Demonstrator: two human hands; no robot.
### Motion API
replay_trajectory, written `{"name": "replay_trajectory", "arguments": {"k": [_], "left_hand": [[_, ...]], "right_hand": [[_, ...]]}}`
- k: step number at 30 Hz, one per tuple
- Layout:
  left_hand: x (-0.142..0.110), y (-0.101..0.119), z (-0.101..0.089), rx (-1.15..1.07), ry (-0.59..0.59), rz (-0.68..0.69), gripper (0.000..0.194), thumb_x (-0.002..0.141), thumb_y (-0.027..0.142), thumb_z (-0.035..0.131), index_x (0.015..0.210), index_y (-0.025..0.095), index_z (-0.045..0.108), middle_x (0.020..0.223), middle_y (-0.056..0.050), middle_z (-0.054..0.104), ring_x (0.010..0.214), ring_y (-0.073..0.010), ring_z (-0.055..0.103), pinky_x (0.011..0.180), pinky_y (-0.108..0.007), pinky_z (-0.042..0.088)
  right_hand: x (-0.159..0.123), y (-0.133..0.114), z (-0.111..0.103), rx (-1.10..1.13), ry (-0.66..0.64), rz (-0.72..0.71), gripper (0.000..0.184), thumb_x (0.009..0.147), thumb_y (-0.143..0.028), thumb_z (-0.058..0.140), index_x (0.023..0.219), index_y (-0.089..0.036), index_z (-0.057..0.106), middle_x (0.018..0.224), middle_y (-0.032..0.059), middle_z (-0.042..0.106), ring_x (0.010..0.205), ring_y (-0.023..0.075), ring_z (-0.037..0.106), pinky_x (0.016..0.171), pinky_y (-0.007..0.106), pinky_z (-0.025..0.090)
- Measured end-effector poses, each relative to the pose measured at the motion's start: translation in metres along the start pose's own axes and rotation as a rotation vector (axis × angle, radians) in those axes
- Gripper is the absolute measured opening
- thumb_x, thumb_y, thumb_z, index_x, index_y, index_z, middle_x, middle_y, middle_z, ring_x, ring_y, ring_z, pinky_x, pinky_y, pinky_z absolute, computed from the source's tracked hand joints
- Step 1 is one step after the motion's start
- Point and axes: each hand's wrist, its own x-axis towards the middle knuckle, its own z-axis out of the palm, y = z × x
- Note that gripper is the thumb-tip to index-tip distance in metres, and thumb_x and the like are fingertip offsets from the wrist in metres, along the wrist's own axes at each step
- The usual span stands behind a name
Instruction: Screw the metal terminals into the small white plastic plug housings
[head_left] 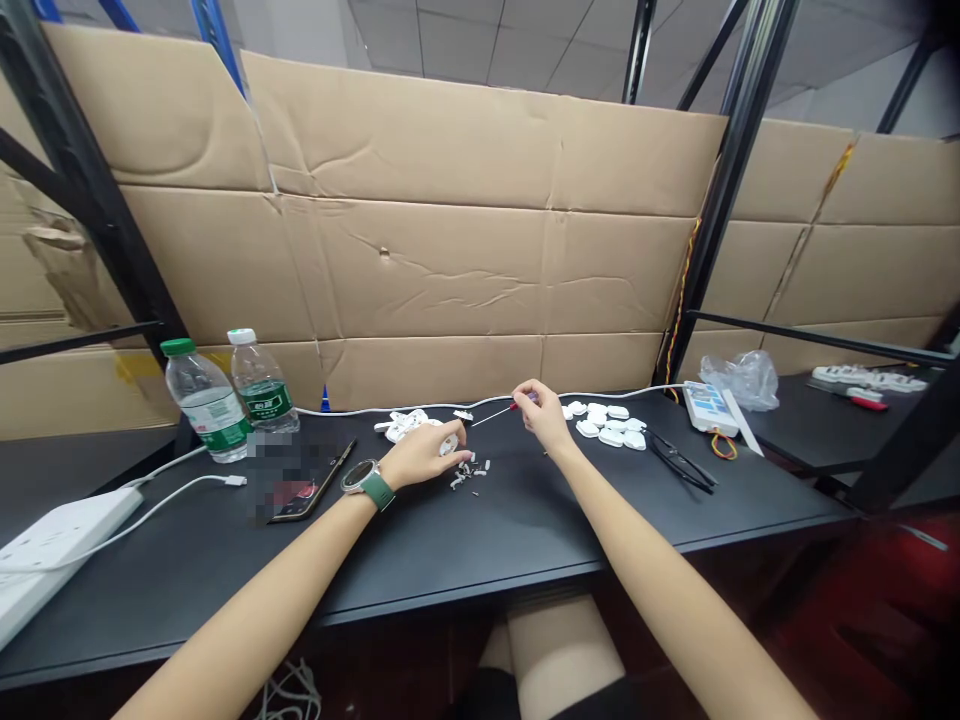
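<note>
Gripping red-handled tool (493, 415) in your right hand (545, 418) | shaft slants left, tip near white piece (448, 446) | your left hand (418, 458) pinches that piece

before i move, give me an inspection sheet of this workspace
surface: black table, items mostly towards the back
job's things: white pile beside left hand; white pieces beyond right hand; small bits between forearms
clutter: green-capped bottle, white-capped bottle, phone, plastic bag
hands: left appears to pinch a round white piece; right holds a red-handled tool
cables: white cable along the back; power strip at left
surroundings: cardboard wall, black posts
</note>
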Motion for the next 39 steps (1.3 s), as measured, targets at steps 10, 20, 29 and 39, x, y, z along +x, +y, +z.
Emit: {"name": "replay_trajectory", "arguments": {"k": [10,20,29,39], "left_hand": [[0.0007,-0.0064,0.0054,-0.078,0.054,-0.087,0.046,0.091,0.053,0.062,0.124,0.023,0.054,0.07,0.003,0.058,0.061,-0.0189,0.053,0.062,-0.028,0.031],[0.0017,-0.0065,0.0048,-0.08,0.066,-0.127,0.047,0.084,0.057,0.067,0.115,0.024,0.056,0.071,0.003,0.058,0.067,-0.0211,0.056,0.064,-0.028,0.033],[0.001,-0.0064,0.0046,-0.076,0.068,-0.127,0.046,0.085,0.057,0.067,0.114,0.024,0.054,0.065,0.005,0.053,0.062,-0.0199,0.053,0.061,-0.027,0.03],[0.0022,-0.0093,0.0052,-0.101,0.091,-0.107,0.045,0.087,0.056,0.065,0.115,0.022,0.054,0.072,0.003,0.059,0.066,-0.0202,0.055,0.064,-0.028,0.033]], "right_hand": [[-0.0046,0.0002,0.0097,0.055,-0.08,0.022,0.031,0.084,-0.05,0.066,0.091,-0.02,0.07,0.073,0.0014,0.065,0.044,0.0091,0.043,0.041,0.025,0.037],[-0.0048,0.0008,0.0094,0.033,-0.079,-0.013,0.033,0.085,-0.054,0.066,0.086,-0.022,0.067,0.067,0.0,0.06,0.047,0.0106,0.043,0.041,0.024,0.036],[-0.0071,-0.0009,0.01,0.024,-0.107,-0.026,0.029,0.087,-0.05,0.065,0.089,-0.021,0.068,0.072,0.0009,0.062,0.048,0.0108,0.046,0.043,0.025,0.038],[-0.0081,-0.0044,0.0097,0.055,-0.089,-0.029,0.03,0.089,-0.052,0.064,0.089,-0.021,0.066,0.083,0.0025,0.067,0.047,0.0086,0.043,0.041,0.024,0.036]]}}
